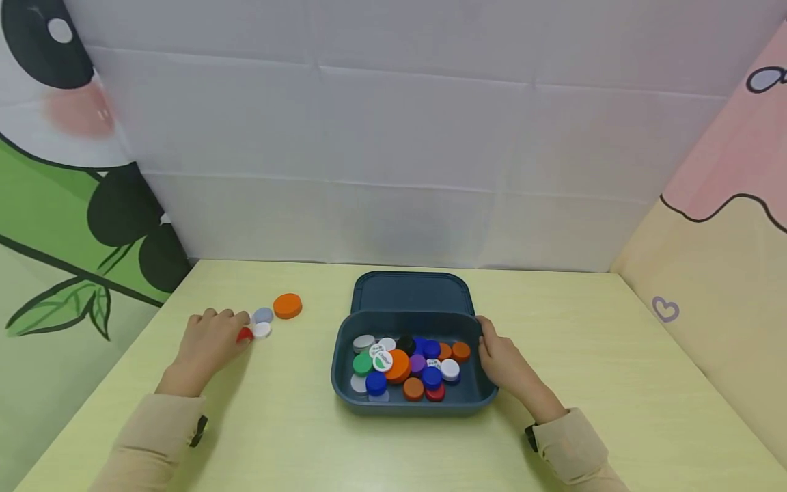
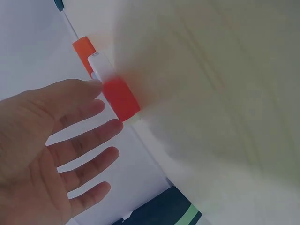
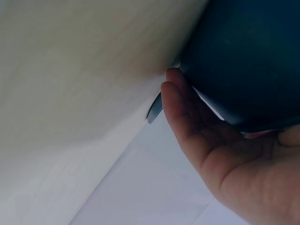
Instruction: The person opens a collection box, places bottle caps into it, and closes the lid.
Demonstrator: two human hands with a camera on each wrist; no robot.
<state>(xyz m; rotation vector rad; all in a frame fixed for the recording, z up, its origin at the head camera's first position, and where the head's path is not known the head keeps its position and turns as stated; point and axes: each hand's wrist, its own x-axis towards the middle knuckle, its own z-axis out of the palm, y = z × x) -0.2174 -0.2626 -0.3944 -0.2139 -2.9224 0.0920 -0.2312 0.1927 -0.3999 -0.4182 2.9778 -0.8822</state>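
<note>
On the left of the table my left hand (image 1: 209, 342) pinches a red bottle cap (image 2: 122, 99) between thumb and fingertips. Just beyond it lie a white cap (image 1: 261, 330), a pale blue cap (image 1: 263, 315) and a larger orange cap (image 1: 287, 306). My right hand (image 1: 507, 362) holds the right wall of a dark blue box (image 1: 418, 408), its fingers along the outside in the right wrist view. Inside the box is a loose pile of many-coloured caps, with a big orange cap (image 1: 398, 367) and a green cap (image 1: 362, 363) among them.
The box's lid (image 1: 412, 292) lies folded back behind it, towards the white wall (image 1: 418, 137). Printed cartoon panels stand at the left and right of the pale wooden table (image 1: 283, 437).
</note>
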